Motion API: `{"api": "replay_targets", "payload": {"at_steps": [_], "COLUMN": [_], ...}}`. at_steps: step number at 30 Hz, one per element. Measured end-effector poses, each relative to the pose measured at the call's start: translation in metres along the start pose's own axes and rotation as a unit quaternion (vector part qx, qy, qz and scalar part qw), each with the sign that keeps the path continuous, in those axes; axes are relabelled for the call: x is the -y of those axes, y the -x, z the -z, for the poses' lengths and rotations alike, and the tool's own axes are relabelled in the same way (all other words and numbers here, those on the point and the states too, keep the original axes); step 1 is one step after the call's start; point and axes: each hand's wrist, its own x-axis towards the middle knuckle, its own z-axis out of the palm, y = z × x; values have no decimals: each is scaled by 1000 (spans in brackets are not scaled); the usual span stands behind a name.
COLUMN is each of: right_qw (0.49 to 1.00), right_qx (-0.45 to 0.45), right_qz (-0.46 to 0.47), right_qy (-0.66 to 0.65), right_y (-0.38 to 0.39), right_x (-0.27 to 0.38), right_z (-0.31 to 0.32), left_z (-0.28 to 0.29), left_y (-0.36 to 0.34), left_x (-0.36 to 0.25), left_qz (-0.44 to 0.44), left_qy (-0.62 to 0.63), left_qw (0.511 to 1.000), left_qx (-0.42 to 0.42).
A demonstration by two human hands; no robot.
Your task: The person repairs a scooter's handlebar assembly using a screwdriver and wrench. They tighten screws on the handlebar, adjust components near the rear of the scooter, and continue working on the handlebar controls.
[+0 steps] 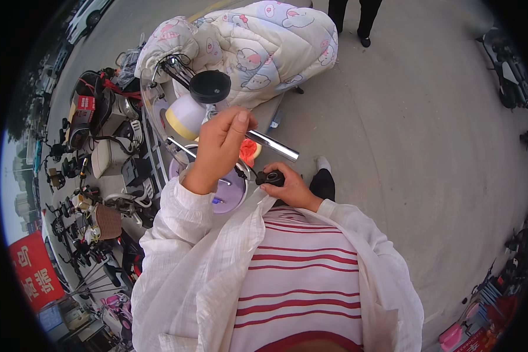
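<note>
In front of me is a scooter with lilac-and-cream bodywork (185,115) and a bare chrome handlebar tube (274,145). Above that tube my left hand (220,144) is closed, thumb pressed against curled fingers. Whatever it pinches, if anything, is hidden. Lower and to the right, my right hand (291,189) holds a black handlebar switch housing (271,177) off the tube's end, with a cable running from it. A round black mirror (210,87) stands just beyond my left hand. Below the handlebar shows a round lilac part (232,190).
A padded quilt (264,47) with cartoon animals drapes the scooter's front, beside a clear windshield (154,111). Parked scooters, one with a wicker basket (107,220), line the left. Another person's legs (366,20) stand at the far side. Concrete ground (410,146) stretches right.
</note>
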Motion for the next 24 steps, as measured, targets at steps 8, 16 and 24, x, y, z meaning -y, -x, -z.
{"api": "replay_targets", "payload": {"at_steps": [8,16,24], "right_qw": [992,969,941], "right_qx": [-61,53,218], "right_qz": [-80,-54,-193], "right_qy": [-76,236,173], "right_y": [-34,-115,-146], "right_x": [-15,120,142], "right_z": [19,51,-1], "left_z": [60,-16,-32], "left_y": [133,116,97], "left_x": [12,56,64], "left_qz": [188,256,230], "left_qy": [203,312,558], "left_qw": [960,903,760], "left_qx": [-43,-145,-241]}}
